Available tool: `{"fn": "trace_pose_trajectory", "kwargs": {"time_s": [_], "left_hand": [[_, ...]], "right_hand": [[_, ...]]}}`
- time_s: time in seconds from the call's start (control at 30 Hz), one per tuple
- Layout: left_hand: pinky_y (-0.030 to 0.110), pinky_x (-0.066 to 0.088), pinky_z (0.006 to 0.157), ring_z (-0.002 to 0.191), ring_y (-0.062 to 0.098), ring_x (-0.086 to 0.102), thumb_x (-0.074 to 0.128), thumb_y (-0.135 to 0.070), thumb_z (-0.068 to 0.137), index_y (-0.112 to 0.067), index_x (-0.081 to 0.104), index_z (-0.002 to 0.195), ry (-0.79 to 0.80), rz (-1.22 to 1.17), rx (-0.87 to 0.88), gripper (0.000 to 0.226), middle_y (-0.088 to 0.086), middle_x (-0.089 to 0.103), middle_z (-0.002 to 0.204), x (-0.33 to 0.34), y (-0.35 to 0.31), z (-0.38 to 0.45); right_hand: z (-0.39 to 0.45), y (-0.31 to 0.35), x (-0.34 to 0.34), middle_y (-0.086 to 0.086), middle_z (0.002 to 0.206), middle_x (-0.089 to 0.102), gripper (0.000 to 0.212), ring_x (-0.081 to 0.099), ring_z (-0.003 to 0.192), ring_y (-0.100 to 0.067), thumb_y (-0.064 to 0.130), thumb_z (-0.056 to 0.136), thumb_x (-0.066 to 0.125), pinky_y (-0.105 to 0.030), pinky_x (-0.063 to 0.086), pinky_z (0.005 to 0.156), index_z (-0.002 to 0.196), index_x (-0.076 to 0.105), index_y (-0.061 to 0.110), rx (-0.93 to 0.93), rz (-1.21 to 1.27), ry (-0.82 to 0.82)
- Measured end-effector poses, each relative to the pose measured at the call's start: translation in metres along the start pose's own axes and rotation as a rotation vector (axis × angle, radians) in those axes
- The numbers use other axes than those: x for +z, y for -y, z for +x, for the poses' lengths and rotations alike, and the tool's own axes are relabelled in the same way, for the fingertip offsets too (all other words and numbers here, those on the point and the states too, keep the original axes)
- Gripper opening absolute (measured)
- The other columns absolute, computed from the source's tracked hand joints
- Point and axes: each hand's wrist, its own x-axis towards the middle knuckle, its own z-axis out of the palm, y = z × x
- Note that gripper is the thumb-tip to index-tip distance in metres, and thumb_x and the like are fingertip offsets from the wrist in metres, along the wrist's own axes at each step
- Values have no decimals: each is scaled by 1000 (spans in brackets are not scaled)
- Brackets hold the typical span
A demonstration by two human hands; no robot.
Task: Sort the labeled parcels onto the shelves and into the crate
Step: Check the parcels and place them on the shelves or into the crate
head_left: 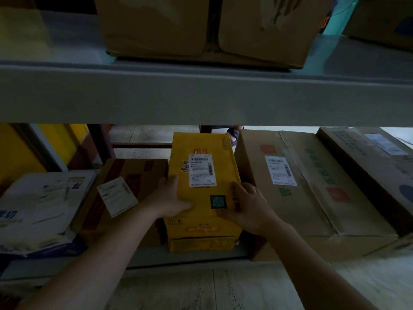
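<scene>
Left hand (171, 198) and right hand (248, 204) grasp the yellow labeled cardboard parcel (203, 189) by its near corners, squaring it between neighbouring boxes on the lower grey shelf (190, 258).

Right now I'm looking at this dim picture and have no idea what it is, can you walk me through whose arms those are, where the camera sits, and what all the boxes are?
There is no machine here. The single picture comes from a wide-angle camera worn on a person's head, looking forward and down, so the two bare arms are that person's own.

The left hand and right hand have a grip on either side of a yellow parcel with a white shipping label on top. It sits on the lower shelf.

To its left lie a brown box with its own label and a white parcel. To its right is a large brown carton, then another box at the edge.

The grey band across the middle is the upper shelf, which carries more cardboard boxes.
</scene>
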Motion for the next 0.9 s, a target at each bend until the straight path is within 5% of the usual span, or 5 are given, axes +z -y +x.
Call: {"fn": "trace_pose_trajectory", "kwargs": {"time_s": [0.1, 0.23, 0.53, 0.7, 0.9], "left_hand": [[54, 27, 117, 150, 37, 13, 64, -63, 82, -34, 5, 156, -160, 144, 14, 100, 5, 0, 165, 7, -17, 2], [51, 37, 111, 143, 33, 27, 57, -65, 86, -25, 18, 154, -314, 192, 196, 88, 8, 21, 158, 17, -62, 4], [35, 39, 105, 138, 23, 39, 60, -50, 94, -25, 28, 152, -154, 33, 472, 70, 1, 33, 155, 50, -154, -3], [33, 44, 99, 136, 23, 41, 65, -55, 88, -29, 25, 153, -26, -5, 373, 80, 2, 31, 155, 94, -182, 11], [48, 35, 114, 148, 28, 23, 68, -56, 84, -33, 11, 157, -39, 22, 199, 95, 0, 9, 165, 139, -204, 19]], "right_hand": [[-15, 2, -13, 3, 158, 27, 89, 26, 146, -24, 78, 82, 55, -46, 33, 116, 155, 23, 39, -25, 41, -81], [-39, -9, -36, 2, 156, 33, 84, 39, 140, -24, 73, 86, 52, -43, 43, 108, 153, 31, 28, 59, 53, -235], [-91, -78, -90, -4, 157, 35, 80, 42, 138, -29, 68, 90, 53, -45, 44, 105, 154, 32, 25, 294, -38, -460], [-111, -141, -99, -3, 153, 36, 79, 45, 133, -26, 76, 86, 49, -49, 50, 102, 150, 32, 33, 433, 28, -480], [-110, -218, -121, -9, 152, 36, 87, 46, 131, -32, 79, 84, 51, -41, 48, 95, 152, 26, 31, 459, 65, -429]]}}
